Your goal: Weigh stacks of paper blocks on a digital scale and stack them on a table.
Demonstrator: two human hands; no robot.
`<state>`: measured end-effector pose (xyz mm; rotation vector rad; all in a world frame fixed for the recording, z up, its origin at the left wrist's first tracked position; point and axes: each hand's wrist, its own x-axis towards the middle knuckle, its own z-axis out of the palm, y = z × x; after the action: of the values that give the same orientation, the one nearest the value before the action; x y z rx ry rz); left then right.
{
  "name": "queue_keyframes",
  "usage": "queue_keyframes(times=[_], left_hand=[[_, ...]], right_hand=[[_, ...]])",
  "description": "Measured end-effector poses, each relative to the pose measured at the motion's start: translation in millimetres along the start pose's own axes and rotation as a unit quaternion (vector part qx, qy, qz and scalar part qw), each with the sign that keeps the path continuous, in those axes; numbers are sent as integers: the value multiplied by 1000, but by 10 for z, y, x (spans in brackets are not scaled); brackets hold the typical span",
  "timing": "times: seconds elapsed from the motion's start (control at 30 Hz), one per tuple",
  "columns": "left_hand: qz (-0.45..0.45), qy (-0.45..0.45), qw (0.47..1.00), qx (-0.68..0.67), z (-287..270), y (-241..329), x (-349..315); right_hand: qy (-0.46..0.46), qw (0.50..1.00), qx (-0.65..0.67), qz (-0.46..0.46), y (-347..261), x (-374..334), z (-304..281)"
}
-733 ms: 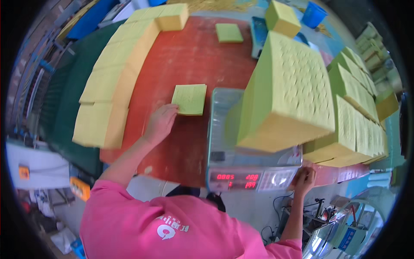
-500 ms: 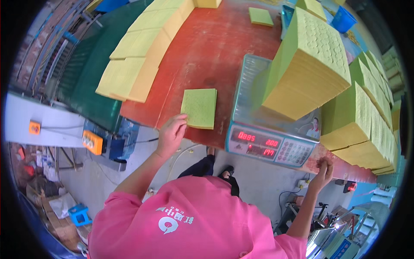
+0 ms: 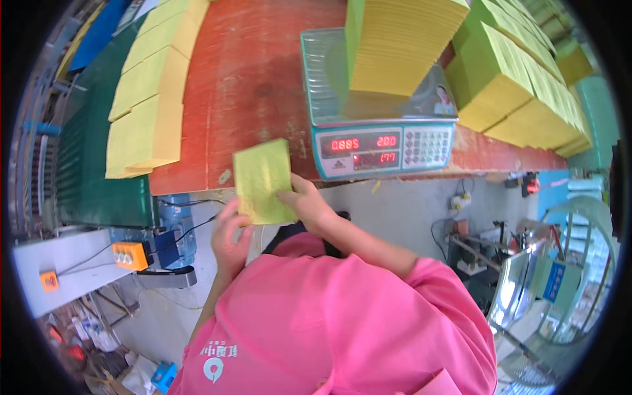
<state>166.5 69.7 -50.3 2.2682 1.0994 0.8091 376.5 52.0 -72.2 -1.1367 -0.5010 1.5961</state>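
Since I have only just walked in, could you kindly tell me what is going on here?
The person in the pink shirt has a thin stack of yellow sheets at the near edge of the red table. The right hand grips its right side, thumb on top; the left hand has its fingers at the lower left corner. To the right, a taller yellow stack stands on a scale with lit red digits. More yellow stacks line both sides.

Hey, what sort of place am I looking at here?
Probably a paper-goods workshop or packing area: rows of stacked yellow sheets, a lit digital scale bearing a tall stack, and an orange switch box at the left.
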Motion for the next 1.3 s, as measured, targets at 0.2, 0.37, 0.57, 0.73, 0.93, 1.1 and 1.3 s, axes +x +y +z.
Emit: queue_keyframes(times=[0.2,0.37,0.57,0.73,0.93,1.1,1.3], left_hand=[[-197,57,835,-510,-183,-348,728],[-158,8,931,-328,-233,-577,1197],[-39,-14,943,-330,38,-745,1431],[-13,-9,947,-320,82,-788,1575],[-54,14,977,-204,177,-926,1664],[-170,-14,896,-409,-201,-746,1686],[-47,-107,950,-288,-814,822,2463]], right_hand=[[-84,983,40,-158,-448,350,283],[-79,940,-165,-288,-417,794,192],[32,947,-105,-302,-292,949,68],[85,939,-101,-316,-314,1080,200],[141,908,-189,-346,-337,1042,266],[156,877,-329,-313,-731,509,298],[166,846,-298,-410,-2007,-345,72]])
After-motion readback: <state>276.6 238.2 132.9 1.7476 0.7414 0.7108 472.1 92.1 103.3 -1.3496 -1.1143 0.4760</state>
